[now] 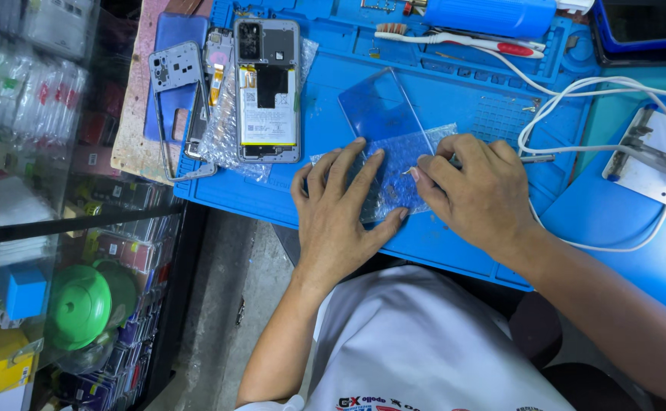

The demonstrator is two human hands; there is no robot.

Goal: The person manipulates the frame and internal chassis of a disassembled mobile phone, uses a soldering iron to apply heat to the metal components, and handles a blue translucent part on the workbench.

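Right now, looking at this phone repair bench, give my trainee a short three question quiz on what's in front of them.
1. True or false: the left hand lies flat on the clear panel and bubble wrap.
2. The opened phone with its battery showing lies where?
A. right of the hands
B. up and to the left of the hands, on the blue mat
C. on the person's lap
3. Fill in: the right hand holds a thin ____ tool against the panel's edge.

Key: 1 true; 2 B; 3 metal
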